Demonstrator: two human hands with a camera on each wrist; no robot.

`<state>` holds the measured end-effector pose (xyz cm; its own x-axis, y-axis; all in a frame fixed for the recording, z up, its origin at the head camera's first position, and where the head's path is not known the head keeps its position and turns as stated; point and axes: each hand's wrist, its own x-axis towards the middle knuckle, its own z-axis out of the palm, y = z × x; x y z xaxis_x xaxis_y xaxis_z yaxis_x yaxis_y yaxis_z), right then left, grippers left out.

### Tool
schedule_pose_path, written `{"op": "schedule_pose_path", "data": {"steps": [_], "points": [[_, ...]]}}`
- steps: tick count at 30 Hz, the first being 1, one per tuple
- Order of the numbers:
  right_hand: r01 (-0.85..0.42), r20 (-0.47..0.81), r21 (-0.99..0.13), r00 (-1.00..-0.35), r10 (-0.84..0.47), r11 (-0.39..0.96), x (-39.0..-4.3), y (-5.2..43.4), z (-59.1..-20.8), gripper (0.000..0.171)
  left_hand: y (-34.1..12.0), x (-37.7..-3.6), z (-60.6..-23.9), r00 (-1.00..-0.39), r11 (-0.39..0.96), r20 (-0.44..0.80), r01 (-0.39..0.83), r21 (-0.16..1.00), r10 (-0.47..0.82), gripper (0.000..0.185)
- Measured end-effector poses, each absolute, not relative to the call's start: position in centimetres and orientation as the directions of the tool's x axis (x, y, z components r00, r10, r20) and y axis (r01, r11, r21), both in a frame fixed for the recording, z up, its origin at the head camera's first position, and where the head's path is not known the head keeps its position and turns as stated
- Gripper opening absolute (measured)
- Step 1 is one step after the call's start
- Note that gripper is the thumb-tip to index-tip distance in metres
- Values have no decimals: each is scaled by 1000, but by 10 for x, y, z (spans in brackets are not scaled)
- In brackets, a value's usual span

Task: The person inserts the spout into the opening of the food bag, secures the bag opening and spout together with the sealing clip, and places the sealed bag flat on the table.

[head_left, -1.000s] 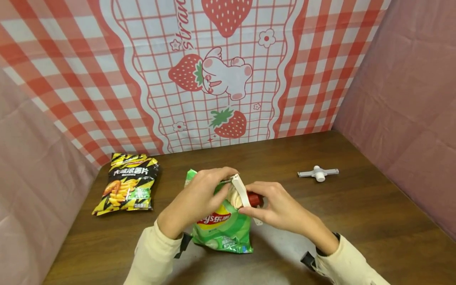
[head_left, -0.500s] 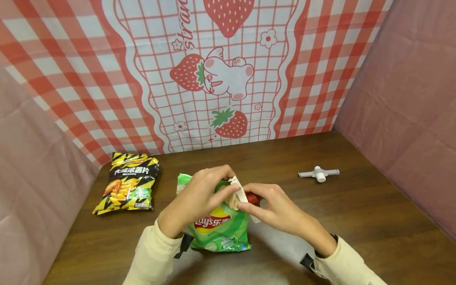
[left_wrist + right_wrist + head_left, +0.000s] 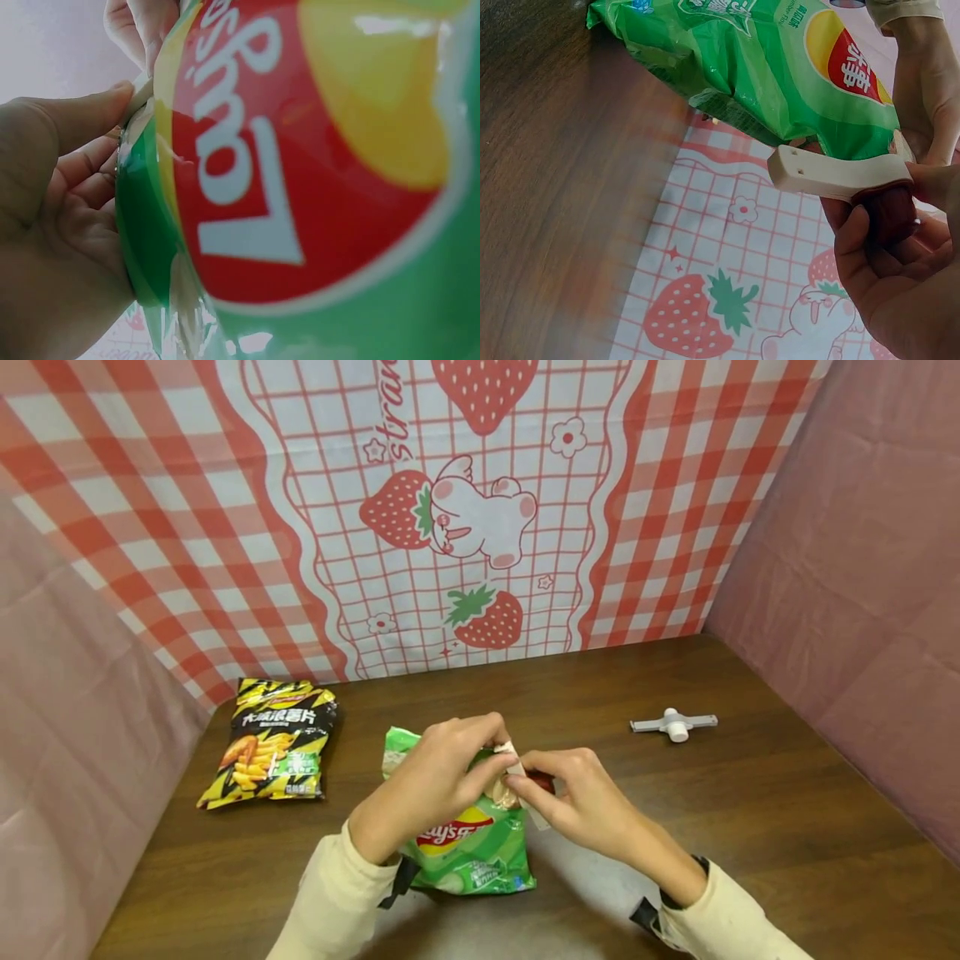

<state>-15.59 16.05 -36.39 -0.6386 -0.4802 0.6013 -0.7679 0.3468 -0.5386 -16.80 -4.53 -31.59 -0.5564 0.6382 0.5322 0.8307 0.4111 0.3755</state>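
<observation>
A green Lay's chip bag [image 3: 472, 864] stands tilted in front of me, its upper part behind my left hand. A cream bag-sealing clip [image 3: 832, 171] with a dark red cap [image 3: 889, 214] lies along the bag's open edge. My left hand [image 3: 442, 768] pinches the clip's far end together with the bag edge, thumb on top. Around the cap side curls my right hand [image 3: 588, 793], its thumb pressing the clip's cream bar. The left wrist view is mostly filled by the bag's red and yellow logo [image 3: 247, 150].
To the left on the brown wooden table [image 3: 750, 827] lies a black and yellow chip bag [image 3: 270, 739]. A grey clip with a white cap [image 3: 675, 724] lies at the right. A red-checked strawberry cloth [image 3: 480, 527] hangs behind the table.
My left thumb has come up from below onto the clip, and the left hand has drawn closer to the right. The clip and the top of the green bag have shifted slightly.
</observation>
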Motion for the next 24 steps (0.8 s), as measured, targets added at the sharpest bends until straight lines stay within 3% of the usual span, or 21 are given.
{"op": "schedule_pose_path", "data": {"steps": [7,15,19,24], "points": [[-737,588,-566,-675,-445,370,-155,161,-362,11,-40,-168,-317,-532,413,575,846,336,622,11],[-663,535,-632,-748,-394,402,-162,160,-369,9,-42,-170,-319,-587,527,550,801,284,594,12],[-626,467,-674,-773,-430,392,-162,160,-369,6,-55,-170,-312,-629,574,504,768,283,592,25],[-575,328,-726,-772,-544,377,-163,163,-370,25,-68,-173,-305,-640,579,503,759,298,581,11]]}}
